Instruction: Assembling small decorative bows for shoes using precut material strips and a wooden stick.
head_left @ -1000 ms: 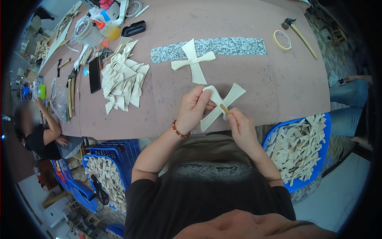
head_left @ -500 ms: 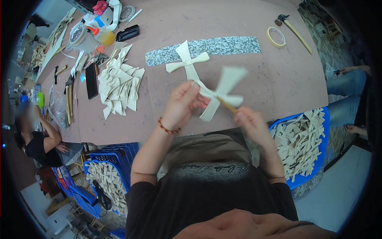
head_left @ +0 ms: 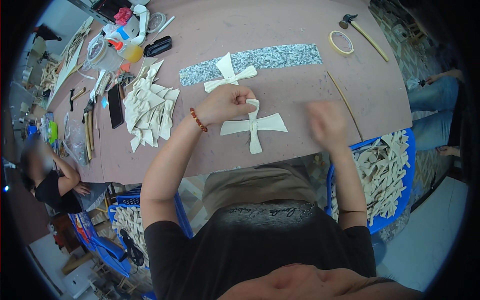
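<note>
My left hand [head_left: 227,104] pinches the upper strip of a cream cross-shaped bow [head_left: 270,122] between thumb and fingers. The bow's flared tails spread left and right, and its lower strip points toward me. Just beyond, a second cream bow [head_left: 230,75] lies partly over a speckled grey strip [head_left: 295,56]; my left hand covers its lower part. To the right, my right hand [head_left: 326,125] is smeared by motion and its fingers are unclear. A thin wooden stick [head_left: 345,103] rests on the table beyond that hand.
Left lie a pile of cream pieces [head_left: 152,107] and a black phone [head_left: 115,106]. A tape roll [head_left: 330,44] and hammer [head_left: 372,40] are far right. Blue baskets of cream pieces [head_left: 382,177] [head_left: 131,225] flank me. One person [head_left: 55,180] sits left; another's legs [head_left: 435,112] show right.
The wooden stick has left my right hand and now lies on the table. The bow, tilted between both hands before, has come down nearer the tabletop, in my left hand alone.
</note>
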`<action>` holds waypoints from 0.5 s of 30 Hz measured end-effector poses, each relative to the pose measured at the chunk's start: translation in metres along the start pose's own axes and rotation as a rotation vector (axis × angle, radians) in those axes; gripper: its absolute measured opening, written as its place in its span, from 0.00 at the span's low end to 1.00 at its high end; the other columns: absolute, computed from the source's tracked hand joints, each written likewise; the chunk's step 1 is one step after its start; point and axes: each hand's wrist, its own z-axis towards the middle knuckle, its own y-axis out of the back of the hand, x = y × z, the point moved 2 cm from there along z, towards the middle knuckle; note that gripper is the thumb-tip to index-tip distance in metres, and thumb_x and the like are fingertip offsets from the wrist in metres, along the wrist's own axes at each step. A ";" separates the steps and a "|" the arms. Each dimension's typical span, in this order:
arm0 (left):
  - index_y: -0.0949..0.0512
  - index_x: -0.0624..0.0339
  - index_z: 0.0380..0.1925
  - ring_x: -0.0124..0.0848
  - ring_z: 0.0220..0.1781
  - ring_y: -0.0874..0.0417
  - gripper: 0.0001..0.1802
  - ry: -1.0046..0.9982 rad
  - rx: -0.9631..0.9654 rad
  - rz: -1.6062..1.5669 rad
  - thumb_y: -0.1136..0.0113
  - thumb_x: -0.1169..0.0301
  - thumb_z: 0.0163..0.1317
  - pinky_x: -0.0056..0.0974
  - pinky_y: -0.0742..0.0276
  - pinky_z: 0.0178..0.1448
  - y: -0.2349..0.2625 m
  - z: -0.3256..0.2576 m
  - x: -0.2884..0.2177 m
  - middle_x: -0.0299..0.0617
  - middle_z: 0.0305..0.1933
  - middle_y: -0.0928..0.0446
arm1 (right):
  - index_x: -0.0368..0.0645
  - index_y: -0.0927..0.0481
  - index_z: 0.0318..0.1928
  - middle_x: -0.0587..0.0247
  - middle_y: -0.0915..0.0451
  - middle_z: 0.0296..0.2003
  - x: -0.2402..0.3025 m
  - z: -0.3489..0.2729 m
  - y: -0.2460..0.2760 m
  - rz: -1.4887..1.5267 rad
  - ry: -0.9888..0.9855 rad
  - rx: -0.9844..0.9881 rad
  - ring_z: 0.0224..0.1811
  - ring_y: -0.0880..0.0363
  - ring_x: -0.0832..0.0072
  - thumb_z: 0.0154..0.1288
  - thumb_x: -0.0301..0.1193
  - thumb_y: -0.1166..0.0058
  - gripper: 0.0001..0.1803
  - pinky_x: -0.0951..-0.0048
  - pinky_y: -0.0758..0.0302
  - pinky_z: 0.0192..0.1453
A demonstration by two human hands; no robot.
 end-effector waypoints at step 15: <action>0.25 0.63 0.40 0.27 0.32 0.16 0.06 0.310 -0.061 -0.790 0.44 0.73 0.67 0.29 0.18 0.38 -0.033 -0.037 0.010 0.44 0.33 0.18 | 0.46 0.21 0.36 0.70 0.27 0.30 0.082 0.001 -0.065 0.299 0.206 0.163 0.31 0.23 0.74 0.52 0.27 0.44 0.08 0.72 0.30 0.38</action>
